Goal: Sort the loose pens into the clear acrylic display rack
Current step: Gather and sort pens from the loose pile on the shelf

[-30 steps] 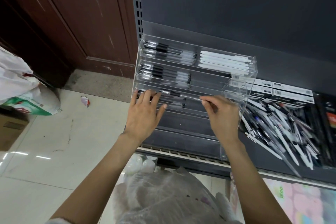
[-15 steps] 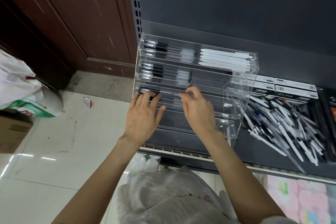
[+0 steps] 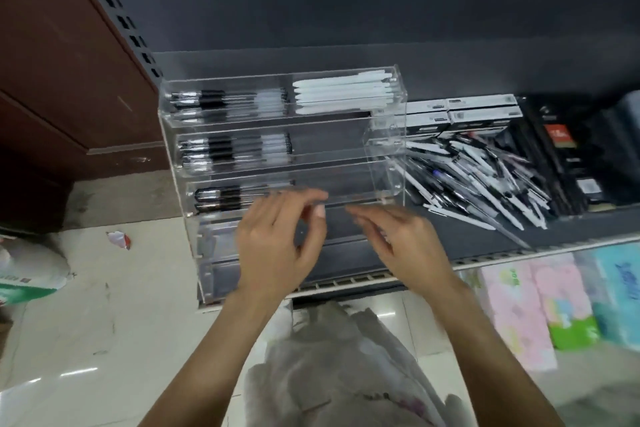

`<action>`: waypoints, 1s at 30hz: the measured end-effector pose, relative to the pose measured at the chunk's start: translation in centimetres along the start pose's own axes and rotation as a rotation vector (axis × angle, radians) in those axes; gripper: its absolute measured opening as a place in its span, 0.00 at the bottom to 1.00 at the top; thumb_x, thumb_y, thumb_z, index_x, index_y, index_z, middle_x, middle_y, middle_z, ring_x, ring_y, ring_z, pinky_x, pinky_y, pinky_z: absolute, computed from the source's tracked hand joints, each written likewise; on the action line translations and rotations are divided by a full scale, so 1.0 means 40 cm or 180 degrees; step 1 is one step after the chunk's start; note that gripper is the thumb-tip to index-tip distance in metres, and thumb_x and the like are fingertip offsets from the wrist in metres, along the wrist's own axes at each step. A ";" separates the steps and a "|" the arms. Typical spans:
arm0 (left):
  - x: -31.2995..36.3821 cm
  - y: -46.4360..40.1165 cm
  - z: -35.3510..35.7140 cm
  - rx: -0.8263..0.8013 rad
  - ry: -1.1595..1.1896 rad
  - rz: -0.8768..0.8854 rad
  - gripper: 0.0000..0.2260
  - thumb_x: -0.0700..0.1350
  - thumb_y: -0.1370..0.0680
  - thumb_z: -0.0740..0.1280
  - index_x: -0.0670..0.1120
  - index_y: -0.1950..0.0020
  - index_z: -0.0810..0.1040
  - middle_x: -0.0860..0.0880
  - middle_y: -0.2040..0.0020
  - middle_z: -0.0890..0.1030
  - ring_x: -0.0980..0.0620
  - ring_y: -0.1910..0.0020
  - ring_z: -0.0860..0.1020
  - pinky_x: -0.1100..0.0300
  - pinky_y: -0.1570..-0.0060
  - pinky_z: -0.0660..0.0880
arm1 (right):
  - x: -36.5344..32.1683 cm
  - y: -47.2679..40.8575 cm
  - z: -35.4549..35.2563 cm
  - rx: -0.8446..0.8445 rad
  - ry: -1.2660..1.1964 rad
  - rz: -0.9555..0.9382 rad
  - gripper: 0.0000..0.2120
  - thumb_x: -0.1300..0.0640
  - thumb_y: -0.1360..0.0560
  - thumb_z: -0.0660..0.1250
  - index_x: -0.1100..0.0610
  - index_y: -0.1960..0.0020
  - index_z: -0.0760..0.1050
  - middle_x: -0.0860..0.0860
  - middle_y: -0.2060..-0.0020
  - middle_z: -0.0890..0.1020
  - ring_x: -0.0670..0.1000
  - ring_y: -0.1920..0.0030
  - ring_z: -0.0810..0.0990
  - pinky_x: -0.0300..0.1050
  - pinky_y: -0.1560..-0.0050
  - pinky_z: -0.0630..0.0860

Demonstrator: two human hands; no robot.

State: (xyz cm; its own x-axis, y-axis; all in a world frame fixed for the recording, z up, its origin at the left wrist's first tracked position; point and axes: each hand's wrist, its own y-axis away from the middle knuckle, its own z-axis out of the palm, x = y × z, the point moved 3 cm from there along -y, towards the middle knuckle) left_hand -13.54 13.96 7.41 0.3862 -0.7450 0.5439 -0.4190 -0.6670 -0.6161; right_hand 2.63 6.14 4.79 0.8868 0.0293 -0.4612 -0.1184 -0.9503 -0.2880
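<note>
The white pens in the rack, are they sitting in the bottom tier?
No, the white pens lie in the top tier's right compartment of the clear acrylic rack.

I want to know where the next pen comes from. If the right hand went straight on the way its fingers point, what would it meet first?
The right hand points up-left, so it would probably meet the acrylic rack's third tier first, not the loose pens; depth is unclear.
</note>
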 end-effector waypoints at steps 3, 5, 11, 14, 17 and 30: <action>0.087 -0.013 0.086 -0.0067 0.0396 0.0313 0.06 0.42 0.22 0.61 0.44 0.50 0.77 0.48 0.65 0.77 0.53 0.65 0.72 0.63 0.62 0.68 | 0.095 0.114 -0.070 -0.0095 0.0062 0.0612 0.14 0.54 0.24 0.58 0.51 0.43 0.79 0.47 0.62 0.83 0.40 0.70 0.75 0.39 0.69 0.75; 0.143 -0.015 0.160 -0.0507 0.0478 0.0383 0.08 0.42 0.23 0.62 0.42 0.50 0.79 0.50 0.63 0.76 0.57 0.62 0.70 0.68 0.60 0.65 | 0.168 0.186 -0.112 0.0062 0.0078 0.1084 0.13 0.52 0.24 0.58 0.50 0.45 0.79 0.47 0.65 0.83 0.40 0.74 0.71 0.38 0.72 0.71; 0.242 0.034 0.456 -0.2215 0.0054 0.0411 0.12 0.46 0.24 0.62 0.49 0.42 0.76 0.53 0.50 0.78 0.53 0.49 0.74 0.59 0.53 0.74 | 0.402 0.339 -0.197 0.0497 0.0425 0.2217 0.09 0.65 0.29 0.70 0.56 0.51 0.82 0.55 0.59 0.84 0.54 0.68 0.82 0.39 0.66 0.73; 0.251 0.032 0.587 -0.2676 -0.0165 0.0098 0.15 0.48 0.21 0.61 0.51 0.34 0.72 0.52 0.39 0.75 0.51 0.37 0.69 0.58 0.40 0.68 | 0.509 0.358 -0.224 0.0339 0.0400 0.2406 0.08 0.64 0.30 0.71 0.54 0.53 0.81 0.56 0.62 0.83 0.57 0.67 0.81 0.43 0.67 0.74; 0.251 0.005 0.678 -0.2586 -0.0497 -0.0176 0.18 0.46 0.22 0.63 0.51 0.32 0.69 0.50 0.36 0.73 0.48 0.35 0.68 0.55 0.35 0.65 | 0.593 0.343 -0.243 -0.0131 0.0499 0.2311 0.09 0.58 0.29 0.71 0.53 0.50 0.80 0.54 0.56 0.82 0.59 0.58 0.81 0.47 0.63 0.76; 0.221 -0.016 0.753 -0.2309 -0.0940 -0.0535 0.21 0.44 0.27 0.70 0.47 0.35 0.74 0.46 0.40 0.75 0.43 0.39 0.71 0.45 0.37 0.69 | 0.694 0.244 -0.183 -0.1360 0.0811 0.1198 0.14 0.52 0.22 0.62 0.55 0.38 0.70 0.52 0.43 0.75 0.53 0.44 0.77 0.46 0.50 0.76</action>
State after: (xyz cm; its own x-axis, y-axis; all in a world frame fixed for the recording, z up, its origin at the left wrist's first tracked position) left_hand 14.91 8.09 -4.55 0.6507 -0.6681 0.3608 -0.7265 -0.6860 0.0399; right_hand 29.39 -4.59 -4.68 0.9040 -0.3565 -0.2358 -0.3010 -0.9227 0.2409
